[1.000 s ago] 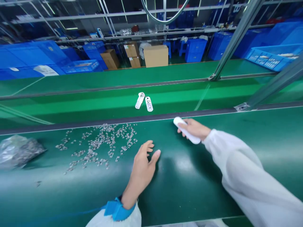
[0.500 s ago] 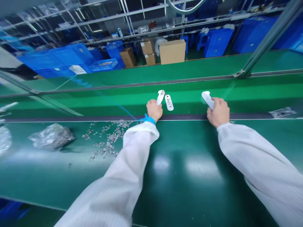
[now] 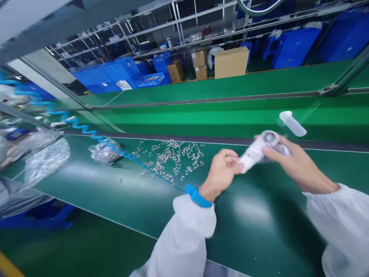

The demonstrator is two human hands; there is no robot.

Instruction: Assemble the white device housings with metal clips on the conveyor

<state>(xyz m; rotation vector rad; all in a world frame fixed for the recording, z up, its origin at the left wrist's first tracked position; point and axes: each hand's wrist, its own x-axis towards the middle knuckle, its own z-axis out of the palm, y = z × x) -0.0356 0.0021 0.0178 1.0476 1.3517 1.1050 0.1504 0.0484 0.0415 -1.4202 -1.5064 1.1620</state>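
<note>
A white, elongated, round-ended plastic casing (image 3: 253, 154) is held between my hands above the near green work surface. A dark ring-shaped detail shows at its upper end. My left hand (image 3: 220, 171), with a blue wrist strap (image 3: 198, 196) and coiled cord (image 3: 95, 134), pinches the lower end. My right hand (image 3: 300, 165) is wrapped round the upper end, thumb on top. Another white part (image 3: 282, 150) shows by the right fingers; whether it is joined to the casing I cannot tell. Beyond, a similar white piece (image 3: 293, 124) lies on the bright green strip.
Many small metal parts (image 3: 170, 156) are scattered left of my hands. A clear plastic bag (image 3: 105, 151) with parts lies further left, near plastic sheeting (image 3: 47, 159). A metal post (image 3: 350, 71) rises at the right. Blue bins (image 3: 106, 73) and cardboard boxes (image 3: 232, 62) stand behind.
Both hands have drawn back from the green strip and come together around the white casing. One white piece stays behind on the strip. The view has swung left.
</note>
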